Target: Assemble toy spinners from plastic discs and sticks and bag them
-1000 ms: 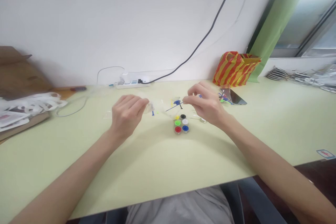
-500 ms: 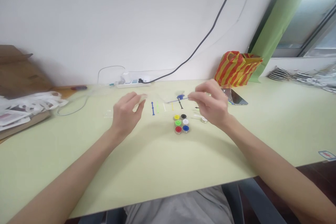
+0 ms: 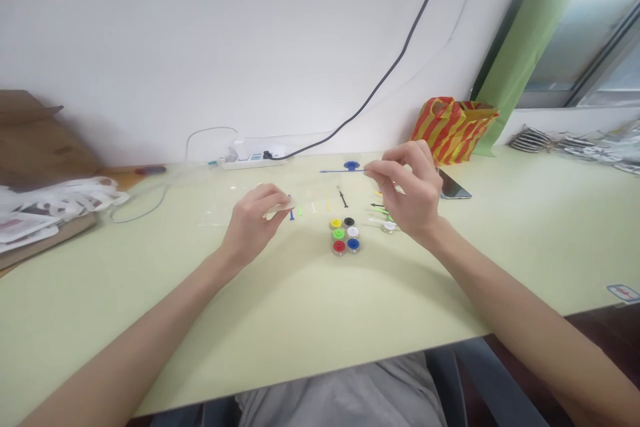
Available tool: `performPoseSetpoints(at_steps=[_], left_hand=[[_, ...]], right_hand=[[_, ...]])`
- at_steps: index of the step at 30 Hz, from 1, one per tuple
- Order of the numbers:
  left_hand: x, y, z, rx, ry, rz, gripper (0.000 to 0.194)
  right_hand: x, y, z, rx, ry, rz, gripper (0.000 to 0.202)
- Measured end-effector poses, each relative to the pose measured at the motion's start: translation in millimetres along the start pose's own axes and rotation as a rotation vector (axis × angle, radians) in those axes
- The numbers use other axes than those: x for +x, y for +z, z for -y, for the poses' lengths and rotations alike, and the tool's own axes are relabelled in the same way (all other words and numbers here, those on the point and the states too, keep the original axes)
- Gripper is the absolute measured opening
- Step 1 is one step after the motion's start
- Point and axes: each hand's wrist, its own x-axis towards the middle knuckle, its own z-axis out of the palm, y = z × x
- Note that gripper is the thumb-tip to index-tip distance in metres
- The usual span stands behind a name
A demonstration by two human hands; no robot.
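My left hand (image 3: 257, 217) is closed in a pinch on a small pale, translucent piece (image 3: 286, 205), whose shape is partly covered by the fingers. Held up in the fingertips of my right hand (image 3: 411, 188) is a thin blue arrow-shaped stick (image 3: 336, 171), pointing left. A blue disc (image 3: 351, 165) shows right at this stick; I cannot tell whether the two are joined. Between my hands, several small round pots with coloured caps stand in two columns, among them a red one (image 3: 339, 247) and a white one (image 3: 353, 232). Behind them lie a black arrow-shaped stick (image 3: 343, 198) and a yellow one (image 3: 329, 202).
A clear plastic bag (image 3: 215, 210) lies left of my left hand. Beyond are a white power strip (image 3: 250, 159), a striped bag (image 3: 447, 130) and a phone (image 3: 455, 185). More sticks and a white-capped pot (image 3: 389, 227) lie under my right hand.
My left hand has moved right and slightly down with the pale piece. My right hand has risen a little, and the blue stick is now level, with the blue disc higher up.
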Motion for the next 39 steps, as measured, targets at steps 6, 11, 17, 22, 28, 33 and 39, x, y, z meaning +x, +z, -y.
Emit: performPoseSetpoints(at_steps=[6, 11, 17, 22, 28, 33, 39], left_hand=[[-1.7, -0.1, 3.1, 0.024, -0.049, -0.018, 0.013], [-0.8, -3.4, 6.4, 0.096, -0.080, -0.052, 0.013], [-0.3, -4.1, 10.2, 0.187, -0.002, -0.082, 0.018], [0.1, -3.9, 10.1, 0.221, 0.026, -0.094, 0.020], [-0.5, -2.9, 12.0, 0.226, -0.003, -0.102, 0.020], [-1.4, -2.2, 13.2, 0.243, 0.004, -0.108, 0.019], [-1.0, -2.9, 8.2, 0.254, 0.012, -0.067, 0.019]], right_hand=[[-2.9, 0.5, -1.4, 0.035, 0.000, 0.096, 0.020], [-2.6, -2.1, -6.2, 0.080, -0.109, 0.270, 0.030], [-4.7, -1.1, -3.3, 0.033, -0.193, 0.332, 0.032], [-4.7, -0.6, -1.1, 0.004, -0.224, 0.278, 0.033], [-3.7, -2.9, -3.4, 0.029, -0.192, 0.247, 0.032], [-1.1, -5.6, -1.7, 0.081, -0.219, 0.242, 0.033], [-3.2, -3.0, 7.8, 0.097, -0.282, 0.219, 0.023]])
